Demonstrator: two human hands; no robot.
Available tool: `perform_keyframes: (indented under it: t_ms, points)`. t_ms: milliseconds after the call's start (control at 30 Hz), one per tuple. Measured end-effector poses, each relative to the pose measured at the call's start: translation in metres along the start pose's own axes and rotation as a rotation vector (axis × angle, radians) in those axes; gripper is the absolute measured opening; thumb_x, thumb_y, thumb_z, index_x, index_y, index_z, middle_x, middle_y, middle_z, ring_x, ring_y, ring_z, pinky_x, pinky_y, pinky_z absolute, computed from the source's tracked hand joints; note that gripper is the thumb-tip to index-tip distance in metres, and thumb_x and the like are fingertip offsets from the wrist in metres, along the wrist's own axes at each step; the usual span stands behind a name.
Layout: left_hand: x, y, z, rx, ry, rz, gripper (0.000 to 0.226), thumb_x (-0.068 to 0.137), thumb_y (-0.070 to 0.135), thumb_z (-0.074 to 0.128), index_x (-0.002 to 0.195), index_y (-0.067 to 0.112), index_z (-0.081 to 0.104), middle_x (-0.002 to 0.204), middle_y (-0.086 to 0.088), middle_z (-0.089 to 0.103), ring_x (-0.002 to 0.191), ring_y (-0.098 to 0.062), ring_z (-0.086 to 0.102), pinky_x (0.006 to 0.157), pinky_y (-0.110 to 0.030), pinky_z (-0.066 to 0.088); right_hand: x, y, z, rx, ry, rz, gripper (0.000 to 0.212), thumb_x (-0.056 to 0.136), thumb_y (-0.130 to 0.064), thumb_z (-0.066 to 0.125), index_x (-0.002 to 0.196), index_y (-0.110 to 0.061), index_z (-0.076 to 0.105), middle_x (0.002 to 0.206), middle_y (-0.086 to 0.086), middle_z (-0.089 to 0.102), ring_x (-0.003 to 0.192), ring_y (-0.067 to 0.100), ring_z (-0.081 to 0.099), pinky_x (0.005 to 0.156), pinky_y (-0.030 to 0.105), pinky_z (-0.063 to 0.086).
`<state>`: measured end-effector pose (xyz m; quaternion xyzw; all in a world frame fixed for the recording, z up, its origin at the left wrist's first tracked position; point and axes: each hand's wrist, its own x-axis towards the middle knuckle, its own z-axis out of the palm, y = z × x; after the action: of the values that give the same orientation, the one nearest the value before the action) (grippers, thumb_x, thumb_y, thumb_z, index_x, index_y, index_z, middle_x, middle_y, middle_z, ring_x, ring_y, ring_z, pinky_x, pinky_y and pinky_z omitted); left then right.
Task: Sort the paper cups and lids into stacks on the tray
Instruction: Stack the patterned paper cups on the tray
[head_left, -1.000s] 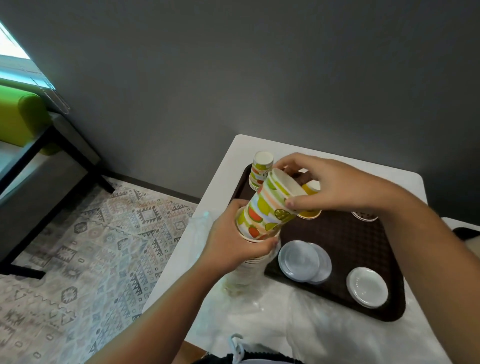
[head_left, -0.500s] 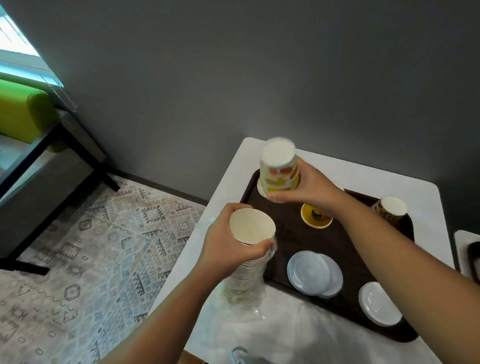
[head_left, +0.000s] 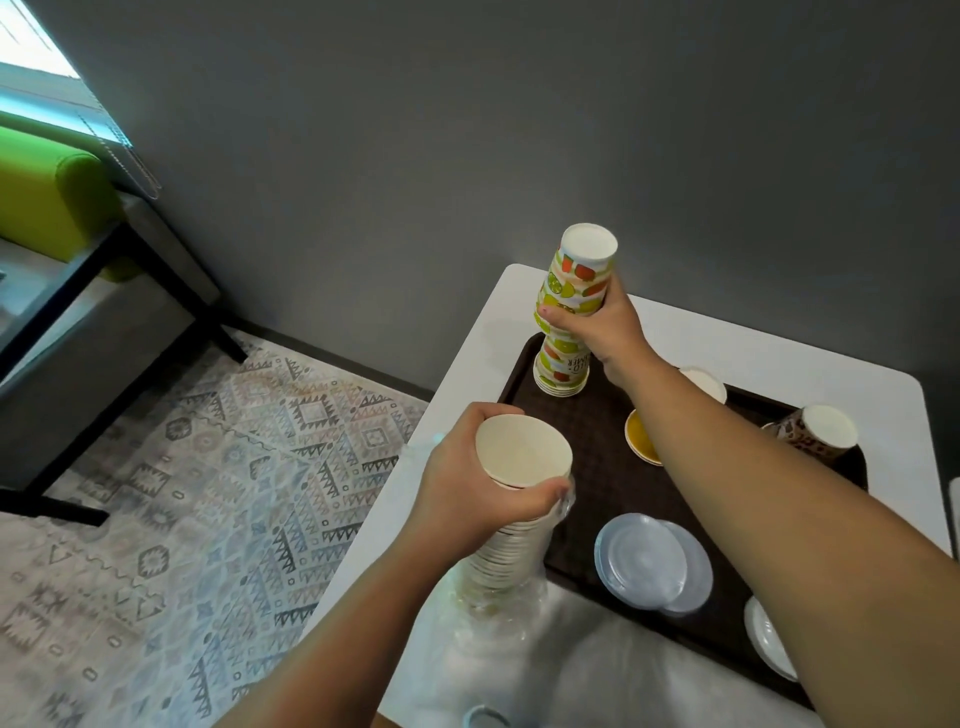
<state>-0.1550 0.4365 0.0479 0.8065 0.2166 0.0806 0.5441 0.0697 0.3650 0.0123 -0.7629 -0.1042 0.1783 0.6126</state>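
From the head camera, my right hand is wrapped around an upside-down fruit-print cup, which sits on top of the fruit-print stack standing in the tray's far left corner, just below my fingers. My left hand is clenched around the top of a tall sleeve of nested cups, mouths up, with clear plastic wrap bunched around its lower part; the sleeve stands at the brown tray's near left edge, on the white table. Between my two hands lies bare tray. Under my right forearm a yellow lid shows partly, with a pale lid just beyond the arm. Right of that forearm stands a brown-patterned upside-down cup. Right of my left hand lie two overlapping translucent lids, and a white lid peeks out below my right forearm
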Motion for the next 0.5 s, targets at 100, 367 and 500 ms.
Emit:
perform_keyframes:
  t_ms: [100, 367, 500]
  points:
    - [0.001, -0.001, -0.001, 0.004, -0.005, -0.01, 0.07, 0.047, 0.045, 0.08, 0.109, 0.03, 0.053, 0.102, 0.018, 0.059, 0.099, 0.007, 0.051, 0.072, -0.005, 0.044, 0.0, 0.004, 0.004, -0.013, 0.024, -0.011, 0.077, 0.07, -0.022, 0.082, 0.133, -0.024, 0.039, 0.127, -0.004, 0.055, 0.115, 0.018, 0.054, 0.1, 0.039, 0.044]
    - [0.001, -0.001, -0.002, 0.015, 0.002, -0.008, 0.066, 0.049, 0.042, 0.083, 0.107, 0.033, 0.052, 0.098, 0.023, 0.057, 0.097, 0.014, 0.048, 0.072, -0.003, 0.042, -0.002, 0.026, 0.0, -0.091, 0.071, -0.048, 0.075, 0.065, -0.02, 0.086, 0.125, -0.025, 0.041, 0.124, -0.002, 0.053, 0.116, 0.02, 0.051, 0.099, 0.047, 0.046]
    - [0.0, 0.0, -0.001, 0.015, -0.007, -0.006, 0.068, 0.05, 0.039, 0.087, 0.108, 0.031, 0.052, 0.099, 0.022, 0.057, 0.097, 0.015, 0.048, 0.072, -0.003, 0.043, -0.008, 0.027, -0.003, -0.22, 0.117, -0.167, 0.083, 0.07, -0.023, 0.083, 0.137, -0.029, 0.035, 0.137, 0.003, 0.041, 0.128, 0.02, 0.038, 0.105, 0.039, 0.038]
